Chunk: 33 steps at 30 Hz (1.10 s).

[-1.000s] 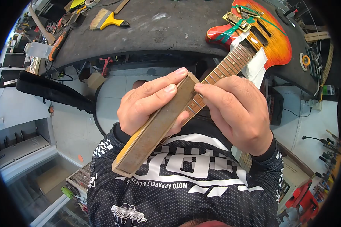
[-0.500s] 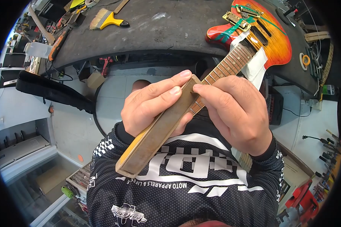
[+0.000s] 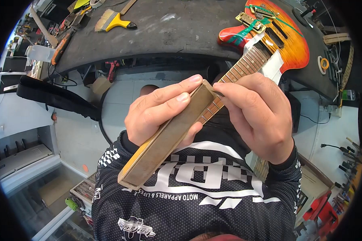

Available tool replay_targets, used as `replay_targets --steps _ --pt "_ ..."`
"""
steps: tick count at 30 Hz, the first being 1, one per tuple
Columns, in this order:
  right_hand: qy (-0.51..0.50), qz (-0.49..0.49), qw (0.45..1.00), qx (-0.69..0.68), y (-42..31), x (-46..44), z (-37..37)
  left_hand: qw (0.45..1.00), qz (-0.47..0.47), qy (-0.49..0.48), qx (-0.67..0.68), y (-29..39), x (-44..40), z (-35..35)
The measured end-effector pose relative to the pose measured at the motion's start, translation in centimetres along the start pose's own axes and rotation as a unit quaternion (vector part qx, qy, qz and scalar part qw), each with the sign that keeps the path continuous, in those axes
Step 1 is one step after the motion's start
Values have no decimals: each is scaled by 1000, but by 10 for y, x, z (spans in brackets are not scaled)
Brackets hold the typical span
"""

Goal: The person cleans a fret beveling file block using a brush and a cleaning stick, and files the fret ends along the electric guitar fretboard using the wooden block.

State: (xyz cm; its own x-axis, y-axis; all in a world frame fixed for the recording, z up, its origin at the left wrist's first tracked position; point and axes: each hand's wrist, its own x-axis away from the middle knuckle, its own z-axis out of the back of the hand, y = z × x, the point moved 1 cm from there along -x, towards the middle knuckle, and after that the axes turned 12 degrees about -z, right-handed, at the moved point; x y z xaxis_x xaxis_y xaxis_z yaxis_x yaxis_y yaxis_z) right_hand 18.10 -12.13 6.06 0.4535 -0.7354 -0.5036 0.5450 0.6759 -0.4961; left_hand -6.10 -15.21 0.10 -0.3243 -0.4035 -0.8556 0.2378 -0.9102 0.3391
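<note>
Long block (image 3: 173,136) held slantwise before the patterned shirt (image 3: 201,172), left hand (image 3: 155,110) wrapped round its sides, likely stiff, weighty, best gripped there; right hand (image 3: 255,114) pinched narrow on small dark piece (image 3: 219,93), probably slippery.

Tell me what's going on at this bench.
A person's left hand grips a long, brown-faced rectangular block with a yellow side. The right hand has its fingertips drawn together close by the block's upper end; whether they hold anything is unclear. Beyond the hands, a glossy red-and-orange electric guitar body with green tape on it rests on the dark bench top, its brown fretted neck running down behind the block.
</note>
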Motion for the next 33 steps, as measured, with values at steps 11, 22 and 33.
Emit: replay_targets --steps 11,22,33 --pt "-9 22 999 28 1 -3 1 998 41 -37 25 7 3 6" --pt "-10 20 1000 20 2 -2 -1 1000 -13 -17 -11 3 -4 0" --pt "-24 -6 1000 1 2 0 -4 1000 1 -21 6 3 -3 -2"
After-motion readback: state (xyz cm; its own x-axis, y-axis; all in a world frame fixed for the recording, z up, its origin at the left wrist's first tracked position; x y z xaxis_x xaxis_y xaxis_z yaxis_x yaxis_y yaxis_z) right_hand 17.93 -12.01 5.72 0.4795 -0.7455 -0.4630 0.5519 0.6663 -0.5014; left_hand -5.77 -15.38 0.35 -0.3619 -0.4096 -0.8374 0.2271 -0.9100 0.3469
